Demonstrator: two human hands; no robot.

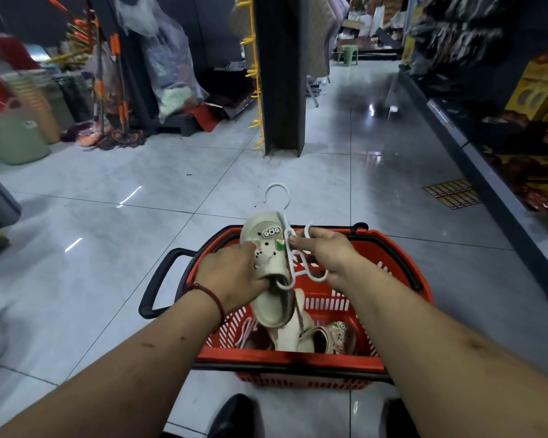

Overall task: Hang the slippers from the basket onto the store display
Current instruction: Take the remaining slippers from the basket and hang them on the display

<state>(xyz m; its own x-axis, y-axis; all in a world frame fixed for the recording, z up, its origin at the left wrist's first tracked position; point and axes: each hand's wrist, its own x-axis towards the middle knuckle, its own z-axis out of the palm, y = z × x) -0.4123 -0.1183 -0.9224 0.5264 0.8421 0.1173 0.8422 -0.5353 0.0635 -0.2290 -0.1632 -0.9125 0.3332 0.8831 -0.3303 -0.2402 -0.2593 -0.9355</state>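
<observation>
In the lower centre of the frame, the left hand [231,273] grips a cream slipper [268,248] above the red basket [402,273]. The right hand [325,252] pinches the white hanger [287,216] beside it. More slippers [301,335] lie inside the basket, on the floor [108,222].

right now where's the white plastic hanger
Head view, centre: the white plastic hanger is over the red plastic basket, pinched by the right hand, against the cream charm-decorated slipper that the left hand holds.
</observation>
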